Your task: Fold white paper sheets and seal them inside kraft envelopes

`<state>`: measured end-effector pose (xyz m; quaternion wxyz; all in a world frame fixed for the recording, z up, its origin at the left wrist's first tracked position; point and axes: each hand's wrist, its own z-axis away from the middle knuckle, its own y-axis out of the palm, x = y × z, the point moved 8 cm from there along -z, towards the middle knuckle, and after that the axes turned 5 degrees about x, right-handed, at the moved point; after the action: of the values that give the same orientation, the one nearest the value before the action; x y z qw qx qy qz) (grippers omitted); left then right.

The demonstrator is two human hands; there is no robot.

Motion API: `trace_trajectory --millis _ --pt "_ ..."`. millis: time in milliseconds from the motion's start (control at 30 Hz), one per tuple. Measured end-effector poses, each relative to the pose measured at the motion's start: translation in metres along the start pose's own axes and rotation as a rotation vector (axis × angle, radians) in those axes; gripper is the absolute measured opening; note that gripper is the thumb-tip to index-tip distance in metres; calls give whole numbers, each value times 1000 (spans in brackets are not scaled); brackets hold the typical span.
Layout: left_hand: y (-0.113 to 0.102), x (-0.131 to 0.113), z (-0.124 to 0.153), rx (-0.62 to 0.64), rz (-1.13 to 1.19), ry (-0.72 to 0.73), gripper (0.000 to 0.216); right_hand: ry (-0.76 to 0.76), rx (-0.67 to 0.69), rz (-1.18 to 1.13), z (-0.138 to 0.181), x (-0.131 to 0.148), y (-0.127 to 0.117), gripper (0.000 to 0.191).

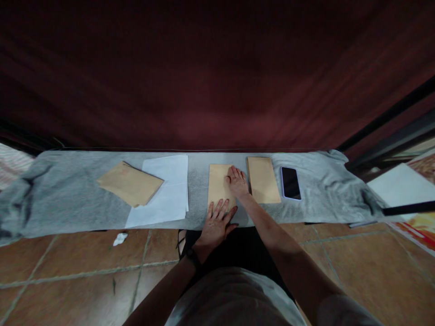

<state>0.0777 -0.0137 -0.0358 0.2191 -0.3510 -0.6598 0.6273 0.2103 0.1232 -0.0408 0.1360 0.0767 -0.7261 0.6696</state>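
Middle brown envelope (218, 182) flat on the cloth-covered surface (74, 190), straight ahead of the person, long side pointing away. Both hands on it. Use it as the reference.

Left hand (217, 222): palm down across its near end, fingers spread, thumb out to the right. Dark band (193, 258) on that wrist. Right hand (238, 182): laid over its right edge toward the far end, fingers fairly close together, thumb out to the left over the paper. No pinch visible on either hand.

Right of the middle envelope: brown envelope stack (264, 181), near the right hand, visible thickness along its left side. Farther right, past the stack: phone (291, 183), screen up, dark, pale case edge.

Left of the middle envelope, apart from it: white sheets (171, 192), slightly misaligned. Farther left: angled brown envelopes (131, 184), partly overlapping those sheets.

Beyond the middle envelope: dark red backdrop (217, 90). Nearer side, off to its left: white scrap (120, 238) on the tiled floor (84, 251).
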Motion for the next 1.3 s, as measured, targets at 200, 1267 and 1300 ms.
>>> trace_trajectory --millis 200,1267,1300 --pt "-3 -2 0 -12 19 -14 61 -68 8 -47 35 5 1 50" --pt "-14 26 38 75 276 23 51 -295 82 -24 188 13 -1 50" --pt "-14 29 40 73 283 10 51 -296 83 -19 189 12 -2 50"
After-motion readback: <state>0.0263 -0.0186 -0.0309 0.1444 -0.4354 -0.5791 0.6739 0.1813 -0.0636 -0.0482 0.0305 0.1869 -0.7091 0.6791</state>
